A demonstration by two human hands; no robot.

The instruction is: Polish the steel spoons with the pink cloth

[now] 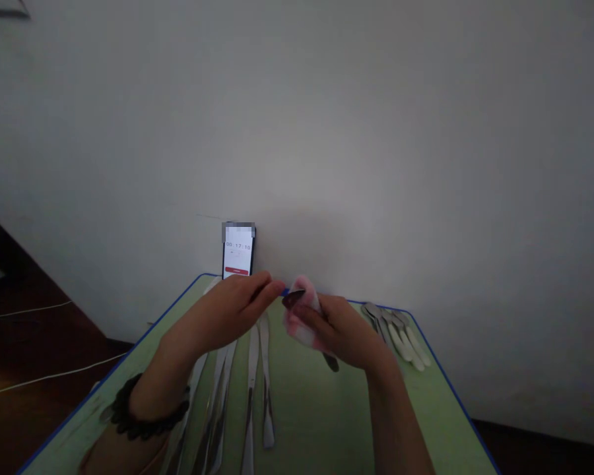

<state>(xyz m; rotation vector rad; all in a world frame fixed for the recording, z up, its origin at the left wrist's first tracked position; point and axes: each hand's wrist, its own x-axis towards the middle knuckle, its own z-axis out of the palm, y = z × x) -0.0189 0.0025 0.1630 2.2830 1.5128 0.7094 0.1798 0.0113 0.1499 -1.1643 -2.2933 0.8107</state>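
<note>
My right hand [344, 333] is closed around a pink cloth [301, 323] and a spoon [294, 298], whose bowl sticks out of the cloth and whose handle end shows below the hand. My left hand [232, 310] reaches across with its fingertips pinched at the spoon's bowl. Both hands hover over the middle of a green table [301, 409].
Several knives [257, 382] lie in a row on the table under my left arm. A group of spoons [396, 333] lies at the right. A phone [238, 254] with a lit timer screen leans against the white wall. White cables run over the dark floor at left.
</note>
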